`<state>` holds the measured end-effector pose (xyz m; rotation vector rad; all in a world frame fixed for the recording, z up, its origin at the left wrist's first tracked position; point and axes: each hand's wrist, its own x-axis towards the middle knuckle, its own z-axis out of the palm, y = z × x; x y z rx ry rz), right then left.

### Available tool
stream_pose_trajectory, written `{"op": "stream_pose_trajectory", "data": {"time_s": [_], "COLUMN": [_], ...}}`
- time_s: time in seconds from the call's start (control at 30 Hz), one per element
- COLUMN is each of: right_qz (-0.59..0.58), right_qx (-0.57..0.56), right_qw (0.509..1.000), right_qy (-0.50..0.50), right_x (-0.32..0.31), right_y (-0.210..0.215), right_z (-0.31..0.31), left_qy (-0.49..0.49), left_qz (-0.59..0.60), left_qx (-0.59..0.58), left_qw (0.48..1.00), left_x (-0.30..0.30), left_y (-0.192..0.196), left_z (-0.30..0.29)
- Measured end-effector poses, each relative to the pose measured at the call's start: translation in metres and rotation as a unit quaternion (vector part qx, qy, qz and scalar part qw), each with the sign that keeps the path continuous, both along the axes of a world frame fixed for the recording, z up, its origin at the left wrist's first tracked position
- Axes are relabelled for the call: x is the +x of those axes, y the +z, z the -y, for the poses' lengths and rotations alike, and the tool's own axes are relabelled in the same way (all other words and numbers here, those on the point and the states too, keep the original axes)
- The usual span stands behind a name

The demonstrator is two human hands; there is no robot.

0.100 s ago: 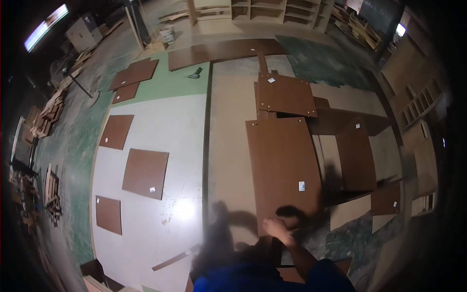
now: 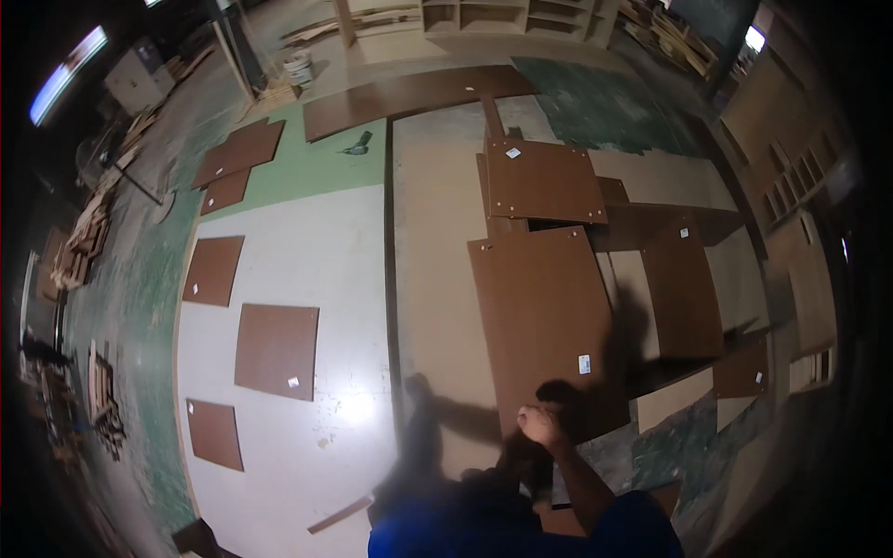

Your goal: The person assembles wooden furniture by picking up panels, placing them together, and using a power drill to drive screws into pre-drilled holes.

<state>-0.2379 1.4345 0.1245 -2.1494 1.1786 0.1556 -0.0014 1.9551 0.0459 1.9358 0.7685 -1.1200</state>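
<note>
My right hand (image 2: 541,427) is over the near end of a long brown panel (image 2: 544,312). Its fingers are curled closed, and whatever they may hold is too small or hidden to make out. The panel lies flat, with a white label and small fittings at its far corners. Just beyond it lies a smaller brown panel (image 2: 547,181) with fittings along its near edge. To the right stands a partly joined brown cabinet frame (image 2: 682,293). My left hand does not show; dark shadow and my blue sleeve fill the area by my body.
Several loose brown boards, among them a square board (image 2: 277,350), lie on the white sheet (image 2: 344,251) at left. A cordless drill (image 2: 357,145) rests on the green strip beyond. A long brown board (image 2: 419,93) spans the back, before wooden shelving (image 2: 493,20).
The view has turned and tilted slightly, so the boards at left sit lower in the picture. My right hand has moved a little farther up over the long panel, still closed.
</note>
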Motion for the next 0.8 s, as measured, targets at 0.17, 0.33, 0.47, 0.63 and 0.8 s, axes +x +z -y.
{"op": "stream_pose_trajectory", "data": {"time_s": [0.17, 0.33, 0.47, 0.63, 0.8], "right_qz": [-0.146, 0.007, -0.066, -0.05, -0.074], "right_qx": [0.194, 0.273, 0.169, 0.06, 0.111], "right_qw": [0.969, 0.953, 0.98, 0.997, 0.99], "right_qy": [0.052, -0.13, -0.087, -0.024, 0.048], "right_x": [0.03, 0.178, 0.234, 0.324, 0.525], "right_y": [-0.067, -0.002, -0.003, -0.022, 0.033], "right_z": [0.066, 0.153, 0.241, 0.409, 0.624], "left_qy": [-0.07, -0.172, -0.174, -0.287, -0.531], "left_qz": [-0.013, 0.203, 0.201, 0.28, 0.484], "left_qx": [-0.048, -0.277, -0.22, -0.235, -0.158], "left_qw": [0.996, 0.923, 0.939, 0.886, 0.677], "left_x": [0.145, 0.404, 0.543, 0.63, 0.622], "left_y": [-0.027, -0.025, 0.038, 0.045, -0.041], "left_z": [0.089, 0.26, 0.525, 0.729, 0.722]}}
